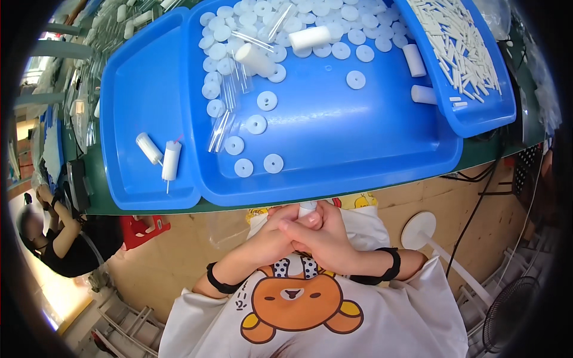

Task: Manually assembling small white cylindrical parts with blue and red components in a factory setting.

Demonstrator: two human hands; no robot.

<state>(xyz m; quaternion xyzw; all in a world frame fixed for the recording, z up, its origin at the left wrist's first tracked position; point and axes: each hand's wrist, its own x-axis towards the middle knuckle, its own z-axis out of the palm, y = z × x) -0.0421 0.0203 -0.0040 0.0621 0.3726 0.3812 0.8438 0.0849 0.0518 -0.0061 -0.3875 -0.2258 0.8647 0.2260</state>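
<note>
Head view: the left hand (276, 235) and right hand (328, 237) meet in front of the wearer's body, fingers folded inward and closed around a small white cylinder (307, 209), whose pale end peeks out at the top (the overlap hides which fingers press on it). Just beyond them runs the near rim of a wide blue tray (358, 137), resting on a green tabletop (489, 146). Inside it, pale round discs (261, 125) crowd the far side and trail down the left, with clear thin tubes (224, 122) and thicker white cylinders (253, 59) among them. To the left, a narrower blue tray (134, 89) holds two white pieces (171, 160) with slim rods sticking out. On the right, another blue tray (477, 118) carries a heap of short white sticks (459, 48). Farther out, a co-worker (77, 244) is at the left edge, near a red stool (140, 232), while a dark fan (510, 316) stands at the lower right.
</note>
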